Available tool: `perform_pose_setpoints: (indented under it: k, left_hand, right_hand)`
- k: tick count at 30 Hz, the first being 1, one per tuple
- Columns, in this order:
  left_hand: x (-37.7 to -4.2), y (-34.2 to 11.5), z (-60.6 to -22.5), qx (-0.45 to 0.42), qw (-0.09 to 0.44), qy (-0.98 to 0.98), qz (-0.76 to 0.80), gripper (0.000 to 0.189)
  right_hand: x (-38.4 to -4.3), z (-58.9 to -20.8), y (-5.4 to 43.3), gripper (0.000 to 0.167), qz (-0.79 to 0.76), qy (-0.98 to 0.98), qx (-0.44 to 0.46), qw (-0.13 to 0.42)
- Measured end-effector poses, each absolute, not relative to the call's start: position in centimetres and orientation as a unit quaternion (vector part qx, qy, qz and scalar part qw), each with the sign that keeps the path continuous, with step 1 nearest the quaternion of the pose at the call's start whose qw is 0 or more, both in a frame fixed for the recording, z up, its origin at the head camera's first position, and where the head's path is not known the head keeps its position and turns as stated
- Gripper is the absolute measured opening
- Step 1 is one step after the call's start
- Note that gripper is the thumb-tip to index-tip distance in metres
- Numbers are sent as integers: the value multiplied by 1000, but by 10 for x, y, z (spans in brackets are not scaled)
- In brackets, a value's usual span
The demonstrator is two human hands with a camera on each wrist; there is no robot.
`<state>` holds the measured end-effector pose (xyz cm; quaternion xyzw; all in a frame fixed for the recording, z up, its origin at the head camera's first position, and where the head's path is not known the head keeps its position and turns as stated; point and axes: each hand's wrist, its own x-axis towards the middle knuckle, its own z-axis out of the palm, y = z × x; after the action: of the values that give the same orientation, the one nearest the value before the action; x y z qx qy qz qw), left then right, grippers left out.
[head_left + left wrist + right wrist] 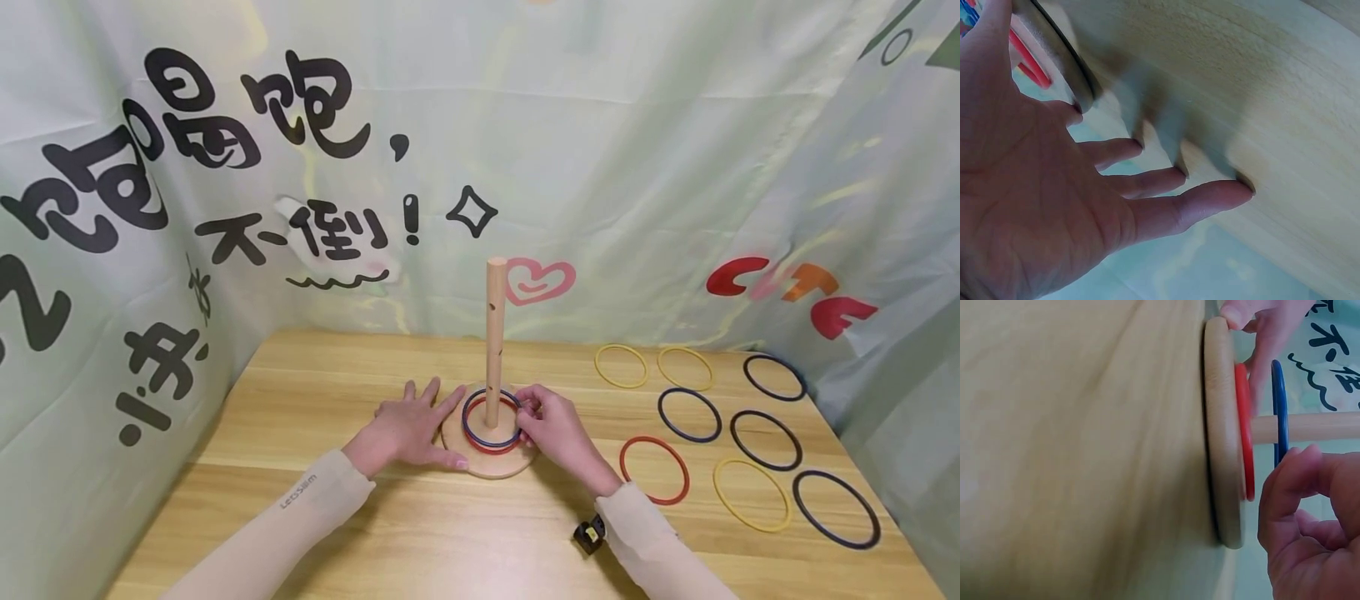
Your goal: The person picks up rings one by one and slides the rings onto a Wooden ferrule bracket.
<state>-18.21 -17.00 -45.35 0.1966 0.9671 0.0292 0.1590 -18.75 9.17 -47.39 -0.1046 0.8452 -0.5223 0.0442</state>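
Note:
A round wooden base (491,468) carries an upright wooden post (495,333). Around the post's foot, a red ring (1245,431) lies on the base. My right hand (558,427) pinches a blue ring (1280,400) between thumb and fingertips; the ring encircles the post and hangs a little above the red one in the right wrist view. At the base's left side, my left hand (405,427) spreads its fingers, thumb and forefinger touching the base's edge. The left wrist view shows that palm (1041,187) holding nothing, its other fingertips against the tabletop.
Several loose rings lie flat on the table's right side, among them a red ring (622,463), yellow rings (621,387) and dark blue rings (797,493). A small black object (588,536) is by the right wrist. A printed curtain (600,167) encloses the back and sides.

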Motion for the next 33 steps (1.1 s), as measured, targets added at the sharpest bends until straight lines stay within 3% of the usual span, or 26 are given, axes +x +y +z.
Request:
perform_pose_setpoints:
  k: [17,33]
  left_hand:
    - [-183,-169,-453,198,160,967,19,123]
    - [-182,-169,-451,201,159,966,14,123]
  right_hand:
    - [-187,-479,101,22,-496,861,-98,57]
    - [-164,-463,156,24,-494,865,-81,14]
